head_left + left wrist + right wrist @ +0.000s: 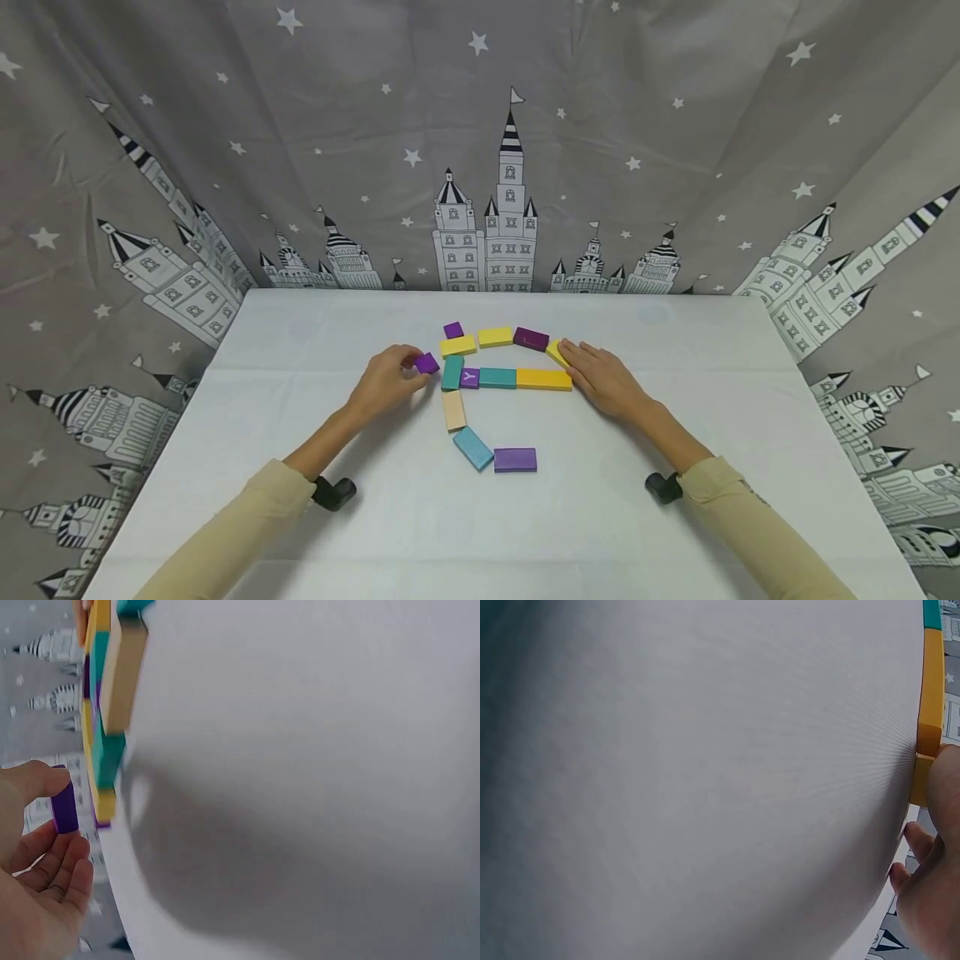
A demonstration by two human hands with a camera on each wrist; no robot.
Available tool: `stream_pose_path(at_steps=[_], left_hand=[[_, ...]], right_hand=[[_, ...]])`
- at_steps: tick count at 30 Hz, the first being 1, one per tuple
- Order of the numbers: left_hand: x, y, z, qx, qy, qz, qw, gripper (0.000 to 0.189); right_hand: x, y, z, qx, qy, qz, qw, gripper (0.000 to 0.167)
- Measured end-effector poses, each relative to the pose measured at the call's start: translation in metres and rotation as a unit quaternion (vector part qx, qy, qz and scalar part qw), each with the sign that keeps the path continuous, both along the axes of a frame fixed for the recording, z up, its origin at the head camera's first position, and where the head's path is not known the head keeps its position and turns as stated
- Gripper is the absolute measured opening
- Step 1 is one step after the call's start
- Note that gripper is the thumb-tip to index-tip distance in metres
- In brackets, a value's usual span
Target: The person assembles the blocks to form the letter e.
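Observation:
My left hand [388, 379] pinches a small purple block [427, 363] between thumb and fingers, just left of a row of blocks. In the left wrist view the same purple block [64, 808] stands out against the curtain. Extended fingers of my right hand [603, 379] lie over a yellow block [556, 352], covering part of it. Its thumb is close to the end of a long orange-yellow block [543, 380]. Left of that, in line, come a teal block [498, 378], a purple block marked Y [469, 378] and an angled teal block [453, 372].
Above the row curve yellow blocks [495, 337] and a dark purple block [531, 338], with a small purple block [453, 330] behind. Below, a beige block [454, 411], a blue block [473, 448] and a purple block [515, 460] curve on the white table [600, 525]. A grey curtain [637, 108] stands behind.

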State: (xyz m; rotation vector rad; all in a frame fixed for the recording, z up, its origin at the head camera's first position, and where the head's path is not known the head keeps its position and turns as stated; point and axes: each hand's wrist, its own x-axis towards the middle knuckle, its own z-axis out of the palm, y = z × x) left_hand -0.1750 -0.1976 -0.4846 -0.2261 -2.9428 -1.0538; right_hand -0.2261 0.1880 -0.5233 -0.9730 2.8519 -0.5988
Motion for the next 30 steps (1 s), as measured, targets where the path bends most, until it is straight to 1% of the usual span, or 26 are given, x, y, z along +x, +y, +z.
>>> stream_pose_path(at_steps=[4, 8, 13, 18, 22, 26, 28, 30], left_hand=[[0.006, 0.016, 0.003, 0.008, 0.017, -0.035, 0.9992, 0.039], [0.013, 0.033, 0.005, 0.018, 0.038, -0.074, 0.9964, 0.038], [0.021, 0.053, 0.007, 0.039, 0.045, -0.118, 0.9912, 0.038], [0.030, 0.075, 0.006, 0.039, 0.033, -0.145, 0.9881, 0.037], [0.041, 0.092, 0.007, 0.043, 0.007, -0.165, 0.9853, 0.036], [0.051, 0.109, 0.007, 0.038, -0.015, -0.192, 0.9805, 0.036], [0.054, 0.115, 0.006, 0.035, -0.018, -0.204, 0.9782, 0.036], [0.057, 0.120, 0.004, 0.032, -0.016, -0.215, 0.9760, 0.036]], right_hand=[[0.000, 0.000, -0.002, -0.001, 0.000, 0.002, 1.0000, 0.051], [0.000, 0.000, -0.002, 0.002, -0.001, 0.000, 1.0000, 0.051], [0.000, 0.000, -0.001, 0.002, -0.003, -0.005, 1.0000, 0.052], [0.000, 0.000, -0.001, 0.005, -0.006, -0.005, 1.0000, 0.052], [-0.001, -0.001, 0.000, 0.006, -0.006, -0.004, 1.0000, 0.052], [0.000, -0.001, 0.001, 0.008, -0.005, -0.005, 0.9999, 0.052], [0.001, -0.001, 0.002, 0.008, -0.006, -0.004, 0.9999, 0.052], [0.001, -0.001, 0.002, 0.007, -0.004, -0.003, 1.0000, 0.052]])
